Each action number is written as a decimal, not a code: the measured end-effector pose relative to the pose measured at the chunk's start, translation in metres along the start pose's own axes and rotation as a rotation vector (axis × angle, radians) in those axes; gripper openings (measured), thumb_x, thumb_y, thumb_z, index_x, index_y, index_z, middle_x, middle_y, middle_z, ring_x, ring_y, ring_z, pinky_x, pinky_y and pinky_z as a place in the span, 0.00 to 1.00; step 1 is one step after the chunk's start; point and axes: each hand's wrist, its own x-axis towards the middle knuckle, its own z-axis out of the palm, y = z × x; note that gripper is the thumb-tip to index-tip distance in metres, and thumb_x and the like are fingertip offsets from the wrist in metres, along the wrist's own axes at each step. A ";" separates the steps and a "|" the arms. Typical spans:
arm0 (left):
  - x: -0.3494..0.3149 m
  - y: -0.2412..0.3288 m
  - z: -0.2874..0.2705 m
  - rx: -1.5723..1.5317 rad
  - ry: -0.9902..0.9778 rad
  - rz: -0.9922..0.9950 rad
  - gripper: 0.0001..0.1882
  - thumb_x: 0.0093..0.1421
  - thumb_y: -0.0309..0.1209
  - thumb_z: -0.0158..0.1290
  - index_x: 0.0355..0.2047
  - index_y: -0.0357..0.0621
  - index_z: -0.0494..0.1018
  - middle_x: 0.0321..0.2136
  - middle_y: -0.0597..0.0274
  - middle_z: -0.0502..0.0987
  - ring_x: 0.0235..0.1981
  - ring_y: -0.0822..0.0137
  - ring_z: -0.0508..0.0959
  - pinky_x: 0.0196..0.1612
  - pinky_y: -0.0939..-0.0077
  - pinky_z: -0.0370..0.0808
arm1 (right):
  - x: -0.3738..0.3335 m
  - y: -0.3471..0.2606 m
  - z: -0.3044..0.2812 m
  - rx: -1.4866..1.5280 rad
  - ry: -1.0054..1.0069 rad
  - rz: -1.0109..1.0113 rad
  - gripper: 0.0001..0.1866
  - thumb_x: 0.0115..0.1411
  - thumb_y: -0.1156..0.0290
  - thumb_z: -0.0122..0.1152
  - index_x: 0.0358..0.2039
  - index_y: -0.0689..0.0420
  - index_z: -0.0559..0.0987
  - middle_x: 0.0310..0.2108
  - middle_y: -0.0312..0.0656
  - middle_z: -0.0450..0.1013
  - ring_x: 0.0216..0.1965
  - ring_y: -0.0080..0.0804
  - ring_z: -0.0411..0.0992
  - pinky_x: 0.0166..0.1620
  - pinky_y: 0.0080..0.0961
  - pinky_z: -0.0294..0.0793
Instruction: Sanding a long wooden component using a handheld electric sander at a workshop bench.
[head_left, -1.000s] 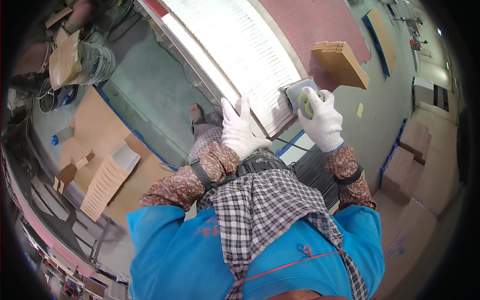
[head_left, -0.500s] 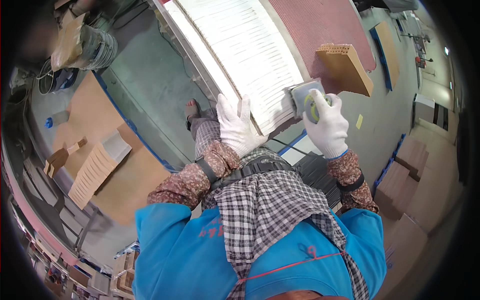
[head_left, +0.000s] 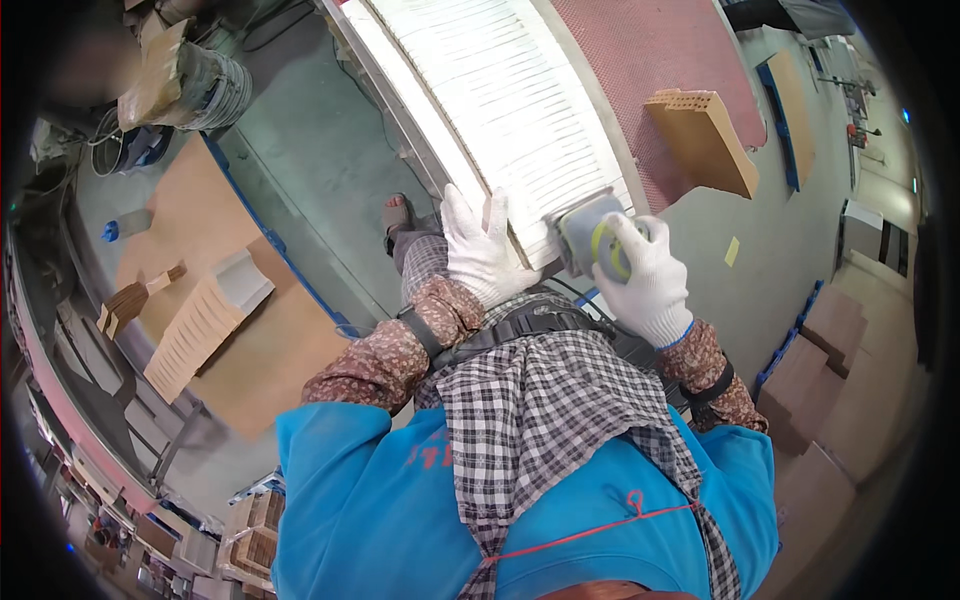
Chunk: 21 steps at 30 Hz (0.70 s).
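Head view, workpiece: a long white ribbed panel [head_left: 500, 100] runs from the top of the picture down toward the person, lying on a bench with a grey metal rail along its left side
Red mat: a dark red textured surface [head_left: 650, 70] lies just beside the panel on its right
Floor boards: tan sheets [head_left: 200, 260] lie on the grey floor to the left, with a pale ribbed offcut [head_left: 205, 320] on them
Brown block: a perforated tan slab [head_left: 705, 135] sits at the edge of the red mat, well apart from the hands
Sander: a grey handheld sander with a yellow-green ring [head_left: 592, 240] rests on the near end of the panel, at its right corner
Left hand: the left hand [head_left: 480, 250], in a white knit glove, lies flat with fingers spread, palm pressed on the near end of the panel just beside the sander, gripping nothing
Right hand: the right hand [head_left: 645, 280], also white-gloved, is curled over the top of the sander with fingers wrapped round its body
Foot: a sandalled foot [head_left: 398, 212] shows on the floor left of the panel
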 end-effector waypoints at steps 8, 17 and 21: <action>0.004 0.004 -0.008 0.003 -0.020 0.008 0.62 0.43 0.55 0.73 0.73 0.40 0.56 0.68 0.06 0.44 0.66 0.08 0.55 0.66 0.18 0.62 | 0.000 0.001 -0.003 0.053 0.005 0.030 0.34 0.54 0.65 0.77 0.63 0.40 0.77 0.56 0.57 0.71 0.44 0.57 0.82 0.46 0.43 0.86; 0.002 0.005 -0.014 0.038 -0.088 -0.067 0.67 0.39 0.57 0.75 0.74 0.42 0.55 0.68 0.06 0.44 0.66 0.08 0.54 0.66 0.18 0.62 | 0.002 0.035 -0.004 -0.171 0.100 0.022 0.33 0.53 0.66 0.78 0.61 0.40 0.79 0.57 0.60 0.71 0.42 0.55 0.84 0.43 0.42 0.87; 0.002 0.002 -0.011 0.030 -0.091 -0.062 0.69 0.38 0.59 0.75 0.75 0.42 0.54 0.69 0.06 0.42 0.68 0.09 0.52 0.67 0.19 0.60 | 0.011 0.052 -0.009 -0.169 0.235 0.115 0.35 0.54 0.65 0.78 0.63 0.40 0.77 0.59 0.57 0.71 0.44 0.53 0.83 0.45 0.41 0.87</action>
